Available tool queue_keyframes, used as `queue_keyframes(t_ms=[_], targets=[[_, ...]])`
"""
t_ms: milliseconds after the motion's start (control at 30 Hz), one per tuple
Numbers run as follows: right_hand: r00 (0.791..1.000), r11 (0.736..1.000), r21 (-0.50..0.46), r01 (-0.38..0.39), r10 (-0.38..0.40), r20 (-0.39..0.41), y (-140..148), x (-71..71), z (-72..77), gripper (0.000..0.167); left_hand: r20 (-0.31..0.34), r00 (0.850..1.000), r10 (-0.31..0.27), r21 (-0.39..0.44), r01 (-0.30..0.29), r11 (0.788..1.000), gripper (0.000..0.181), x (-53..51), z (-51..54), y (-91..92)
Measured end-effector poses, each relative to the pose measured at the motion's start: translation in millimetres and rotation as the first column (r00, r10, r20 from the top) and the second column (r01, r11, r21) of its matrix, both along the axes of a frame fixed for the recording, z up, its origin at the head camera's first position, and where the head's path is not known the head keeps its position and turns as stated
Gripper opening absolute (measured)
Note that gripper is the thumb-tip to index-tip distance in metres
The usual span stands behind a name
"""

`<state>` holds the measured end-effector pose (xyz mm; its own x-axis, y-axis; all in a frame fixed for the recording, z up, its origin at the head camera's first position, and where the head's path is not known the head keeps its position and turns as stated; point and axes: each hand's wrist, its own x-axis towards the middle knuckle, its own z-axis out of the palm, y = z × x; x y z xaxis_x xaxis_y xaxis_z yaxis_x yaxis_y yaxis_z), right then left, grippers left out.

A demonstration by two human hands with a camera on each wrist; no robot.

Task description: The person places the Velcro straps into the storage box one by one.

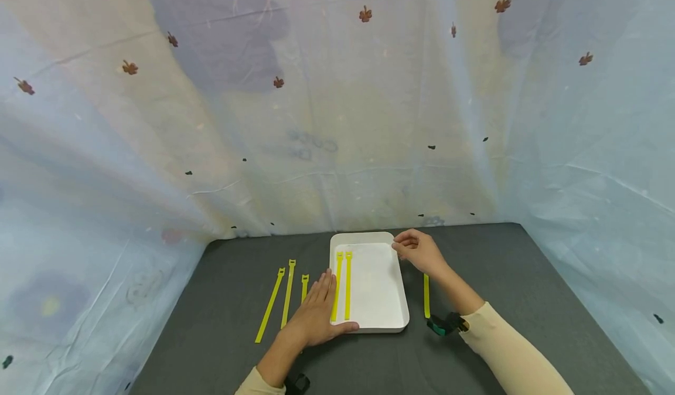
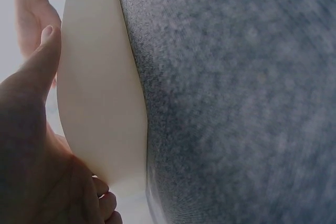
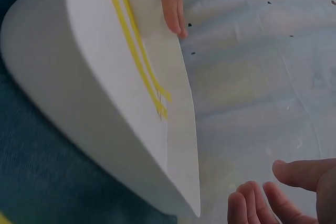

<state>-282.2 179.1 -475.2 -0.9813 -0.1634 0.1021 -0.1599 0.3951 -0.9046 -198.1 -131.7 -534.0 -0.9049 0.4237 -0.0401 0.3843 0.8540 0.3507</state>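
Observation:
A white rectangular tray lies on the dark cloth. Two yellow cable straps with slotted heads, one of them a strap, lie side by side along its left inner side. My left hand rests along the tray's left edge with straight fingers, its thumb at the near rim. In the left wrist view, this hand lies against the tray's pale outer wall. My right hand is at the far right corner of the tray, fingers loosely bent. Nothing shows between its fingers in the right wrist view.
Left of the tray lie three more yellow straps, among them one strap farthest out; my left hand partly covers the nearest. Another yellow strap lies right of the tray, under my right forearm. A patterned plastic sheet hangs around the dark table.

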Motion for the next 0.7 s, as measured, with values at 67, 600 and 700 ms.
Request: queue_keyframes(t_ms=[67, 600, 700], targets=[[1.000, 1.000, 0.004, 0.007, -0.007, -0.008, 6, 0.8, -0.7, 0.027, 0.000, 1.000, -0.001, -0.001, 0.001, 1.000, 0.129, 0.2, 0.3, -0.3], [0.993, 0.987, 0.114, 0.113, -0.107, -0.058, 53, -2.9, -24.8, 0.025, -0.003, 1.000, 0.003, -0.006, -0.003, 1.000, 0.130, 0.1, -1.1, -0.3], [0.990, 0.982, 0.133, 0.134, -0.128, -0.050, 62, -6.4, -32.2, 0.024, -0.004, 1.000, 0.002, -0.008, -0.002, 1.000, 0.129, -0.2, -1.5, -0.3]])
